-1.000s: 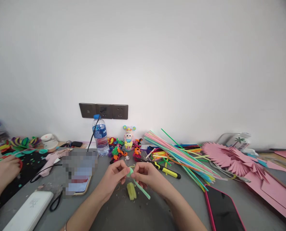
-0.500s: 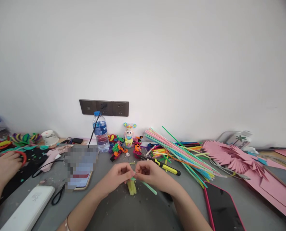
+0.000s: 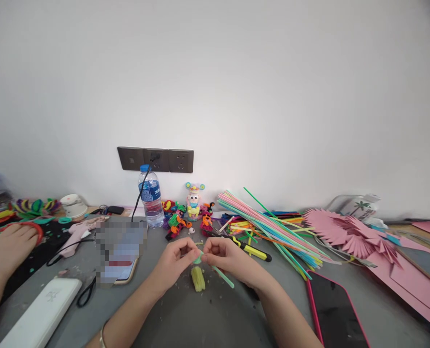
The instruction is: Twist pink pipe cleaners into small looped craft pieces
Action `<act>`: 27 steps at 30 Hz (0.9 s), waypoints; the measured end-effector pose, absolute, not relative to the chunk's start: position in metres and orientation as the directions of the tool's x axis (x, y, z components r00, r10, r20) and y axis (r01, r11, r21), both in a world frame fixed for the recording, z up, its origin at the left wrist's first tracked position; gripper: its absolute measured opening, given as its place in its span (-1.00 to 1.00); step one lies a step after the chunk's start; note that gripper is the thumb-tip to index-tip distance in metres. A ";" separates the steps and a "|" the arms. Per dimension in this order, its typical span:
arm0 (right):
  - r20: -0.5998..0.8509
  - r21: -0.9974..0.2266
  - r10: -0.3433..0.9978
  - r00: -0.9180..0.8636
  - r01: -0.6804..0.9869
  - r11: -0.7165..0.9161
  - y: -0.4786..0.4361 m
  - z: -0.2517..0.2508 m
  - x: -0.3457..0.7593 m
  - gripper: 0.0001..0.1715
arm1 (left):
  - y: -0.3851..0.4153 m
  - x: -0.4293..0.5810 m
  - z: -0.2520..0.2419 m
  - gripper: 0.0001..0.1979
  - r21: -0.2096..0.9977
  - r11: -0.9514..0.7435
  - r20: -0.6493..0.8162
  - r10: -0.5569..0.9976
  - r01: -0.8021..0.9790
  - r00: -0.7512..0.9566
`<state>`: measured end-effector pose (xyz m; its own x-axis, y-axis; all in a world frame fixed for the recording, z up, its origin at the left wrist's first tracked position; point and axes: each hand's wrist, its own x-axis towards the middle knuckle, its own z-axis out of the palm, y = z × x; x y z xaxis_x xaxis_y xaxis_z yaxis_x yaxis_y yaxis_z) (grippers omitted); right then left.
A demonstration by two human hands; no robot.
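Note:
Fingers of my left hand (image 3: 177,261) pinch the curled end of a mint-green pipe cleaner (image 3: 223,278). My right hand (image 3: 224,256) pinches the same stem close by, and its straight tail slants down to the right below that hand. Under my fingertips a short yellow-green bundle of pipe cleaners (image 3: 198,279) lies on the grey table, apart from both hands. Just beyond, a yellow-and-black utility knife (image 3: 254,251) lies behind my right hand. Small fuzzy figures (image 3: 177,224) and a figurine with round ears (image 3: 193,203) stand farther back.
Long pipe cleaners (image 3: 269,227) and pink folded paper (image 3: 349,232) fill the right, with a pink-cased phone (image 3: 336,309) in front. A water bottle (image 3: 151,198), another phone (image 3: 122,256), a white power bank (image 3: 41,314) and a glue gun (image 3: 75,237) lie left, near another person's hand (image 3: 12,251) holding red-handled scissors (image 3: 37,232).
My hands have risen slightly, and the curled green end now shows between them, clear of the yellow-green bundle. The other person's hand has shifted a little.

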<state>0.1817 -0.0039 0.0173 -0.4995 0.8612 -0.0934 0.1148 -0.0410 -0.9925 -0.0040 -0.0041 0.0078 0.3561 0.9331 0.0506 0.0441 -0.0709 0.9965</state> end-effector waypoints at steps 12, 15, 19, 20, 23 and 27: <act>0.038 -0.999 0.906 -0.422 -0.009 0.037 -0.007 0.019 0.163 -0.60 | -0.002 -0.004 0.002 -0.67 0.986 -0.052 0.077 0.984 -0.156 0.161; 0.079 -0.992 0.922 -0.380 0.063 0.111 -0.005 0.014 0.160 -0.61 | -0.002 -0.003 -0.002 -0.68 0.981 -0.051 0.079 0.987 -0.188 0.142; 0.083 -0.993 0.926 -0.368 0.052 0.110 -0.003 0.008 0.158 -0.59 | -0.003 -0.002 -0.003 -0.68 0.982 -0.067 0.088 0.989 -0.176 0.116; 0.070 -0.995 0.927 -0.369 0.034 0.089 -0.003 0.007 0.157 -0.58 | -0.003 -0.002 -0.003 -0.68 0.984 -0.072 0.091 0.990 -0.165 0.111; 0.028 -0.999 0.937 -0.349 0.009 0.033 -0.003 0.007 0.155 -0.55 | -0.003 -0.001 -0.003 -0.70 0.987 -0.088 0.101 0.990 -0.132 0.096; -0.030 -0.999 0.941 -0.338 -0.001 -0.032 -0.003 0.006 0.154 -0.55 | -0.003 -0.001 -0.004 -0.72 0.989 -0.110 0.120 0.988 -0.099 0.094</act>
